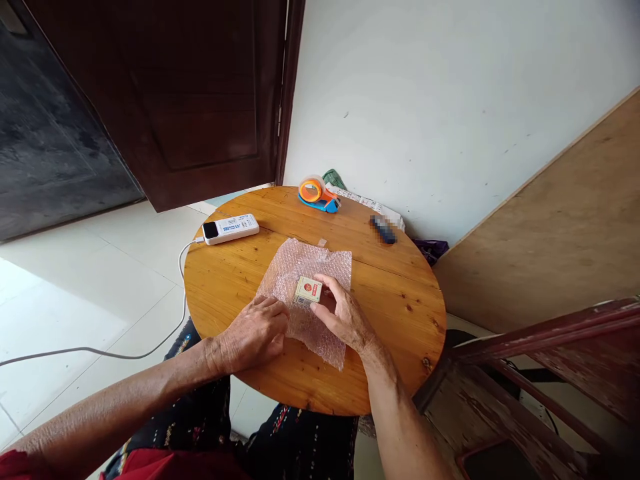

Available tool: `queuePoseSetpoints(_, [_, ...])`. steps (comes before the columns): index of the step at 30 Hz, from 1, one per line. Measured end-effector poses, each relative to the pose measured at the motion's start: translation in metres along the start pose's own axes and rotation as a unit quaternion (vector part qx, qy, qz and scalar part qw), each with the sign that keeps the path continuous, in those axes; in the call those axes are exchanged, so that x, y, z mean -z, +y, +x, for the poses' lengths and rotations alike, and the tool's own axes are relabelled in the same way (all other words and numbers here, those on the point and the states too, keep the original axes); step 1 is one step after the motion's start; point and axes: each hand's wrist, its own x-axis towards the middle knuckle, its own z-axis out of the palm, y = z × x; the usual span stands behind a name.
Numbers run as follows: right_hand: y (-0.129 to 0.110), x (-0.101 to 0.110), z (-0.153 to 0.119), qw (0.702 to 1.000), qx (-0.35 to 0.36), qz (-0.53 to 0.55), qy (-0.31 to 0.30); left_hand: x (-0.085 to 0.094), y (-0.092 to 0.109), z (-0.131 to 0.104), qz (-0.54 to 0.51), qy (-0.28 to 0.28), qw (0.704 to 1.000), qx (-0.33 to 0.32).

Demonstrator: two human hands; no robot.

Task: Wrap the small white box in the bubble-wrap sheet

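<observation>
A sheet of clear, pinkish bubble wrap (320,337) lies spread on the round wooden table (400,320). On the middle of the wrap is a small cream box (307,290) with a red round mark and red print on its top. My right hand (345,317) grips this box from its right side, thumb at the near edge and fingers at the far edge. At the wrap's left edge, my left hand (263,330) is closed with its fingers curled in. The wrap's edge runs into those fingers, and their tips are hidden.
An orange and blue tape dispenser (319,193) stands at the table's far edge. To the left lies a white device (231,229) with a cable (183,293) hanging off the table. A dark, blurred-out object (383,229) sits at the far right. A small tape piece (323,243) is beyond the wrap.
</observation>
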Motion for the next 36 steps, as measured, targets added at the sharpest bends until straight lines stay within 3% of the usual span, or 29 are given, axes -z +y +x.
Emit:
queuePoseSetpoints(5, [0.003,0.025,-0.002,0.979,-0.028,0.2,-0.023,0.033,-0.004,0.034,-0.076,0.01,0.994,0.081])
queuePoseSetpoints(9, [0.004,0.037,-0.004,0.976,0.006,0.21,-0.051,0.046,-0.014,0.069,-0.057,-0.037,0.984,0.163])
queuePoseSetpoints(13, [0.0,0.024,0.0,0.994,-0.054,0.09,0.036,0.041,-0.027,0.093,-0.04,-0.065,0.981,0.177])
queuePoseSetpoints(17, [0.001,0.008,0.008,0.987,-0.089,0.075,0.112,0.036,-0.037,0.092,-0.111,-0.038,0.978,0.175])
queuePoseSetpoints(22, [0.005,0.005,0.008,0.98,-0.116,0.1,0.127,0.035,-0.042,0.082,-0.185,-0.034,0.974,0.125])
queuePoseSetpoints(28, [0.004,0.007,0.007,0.975,-0.129,0.112,0.143,0.022,-0.042,0.098,-0.228,-0.052,0.962,0.142])
queuePoseSetpoints(36, [-0.001,0.009,0.002,0.974,-0.124,0.127,0.138,0.007,-0.044,0.097,-0.255,-0.058,0.961,0.084])
